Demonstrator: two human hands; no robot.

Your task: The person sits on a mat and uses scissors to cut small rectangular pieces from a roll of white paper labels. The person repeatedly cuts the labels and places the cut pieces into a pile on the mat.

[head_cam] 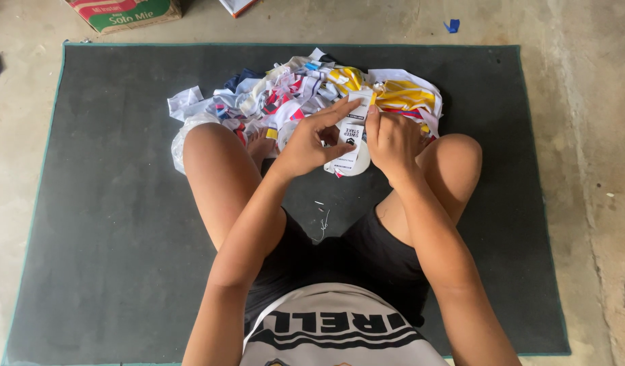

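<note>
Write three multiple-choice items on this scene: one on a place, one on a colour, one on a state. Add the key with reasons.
1. Where does the pile of fabric pieces lie?
A. on the dark mat
B. inside the cardboard box
C. on the bare concrete

2. What colour is the small scrap on the concrete floor beyond the mat?
A. red
B. blue
C. green

3. How is the white printed piece held?
A. by the left hand alone
B. by nobody
C. by both hands, with the right hand too

Key: 1 A, the pile rests on the mat in front of the knees; 2 B, the scrap is blue; 3 C, fingers of both hands grip it.
</note>
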